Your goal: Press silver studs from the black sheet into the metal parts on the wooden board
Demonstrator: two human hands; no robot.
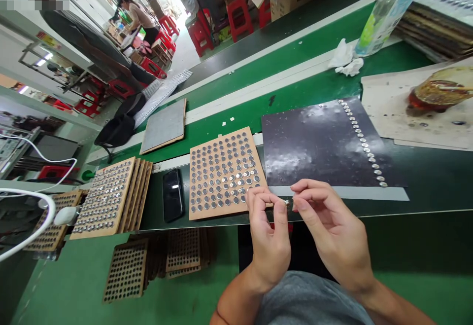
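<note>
My left hand (pixel 269 231) and my right hand (pixel 328 226) meet at the near edge of the bench, fingers pinched together on a tiny silvery part (pixel 287 201) held between both. Just left of them lies a wooden grid tray (pixel 195 209) with many small round metal discs in its holes. Beyond my hands lies a dark mat (pixel 314 142), with a row of small silver discs (pixel 364 142) running down its right side.
A black phone (pixel 172 194) lies left of the tray, beside a stack of filled grid trays (pixel 111 197). More trays (pixel 127 270) sit on a lower shelf. A glue jar (pixel 439 90) and a green-labelled bottle (pixel 384 9) stand at the right. Other people work far back.
</note>
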